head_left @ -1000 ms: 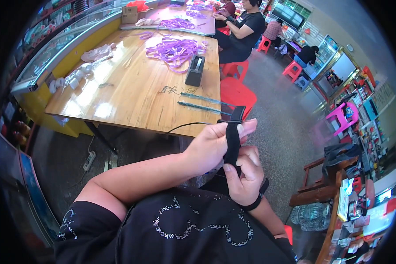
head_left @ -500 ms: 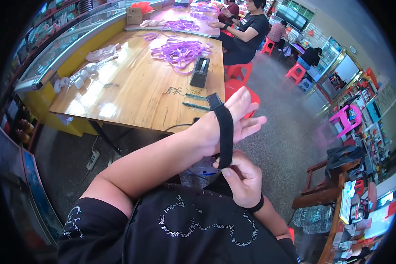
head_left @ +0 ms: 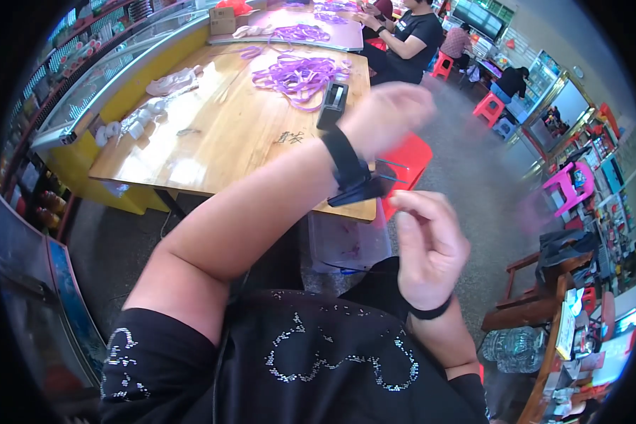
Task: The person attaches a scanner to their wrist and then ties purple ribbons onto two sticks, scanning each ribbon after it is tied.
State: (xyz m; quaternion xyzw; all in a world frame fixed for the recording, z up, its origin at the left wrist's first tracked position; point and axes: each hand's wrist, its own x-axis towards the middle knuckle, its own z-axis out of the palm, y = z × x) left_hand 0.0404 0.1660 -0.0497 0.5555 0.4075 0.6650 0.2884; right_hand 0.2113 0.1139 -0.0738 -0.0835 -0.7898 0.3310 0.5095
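Raised over the table's near right corner is my left hand, its fingers smeared by motion. A black wrist strap wraps round my left wrist, with a dark loose end hanging below it. My right hand is just right of that loose end, fingers loosely bent, with a gap between thumb and forefinger and nothing seen in them. A thin black band circles my right wrist. Behind my left hand, a black tape dispenser stands on the wooden table.
Purple ribbons lie heaped farther back on the table. White crumpled items line its left side. A red stool stands by the right edge, and a clear plastic bin is below. A person in black sits at the far right.
My left hand has swung up, and the strap now sits round the wrist instead of across the hand. My right hand has moved right and up, away from the strap it was pinching.
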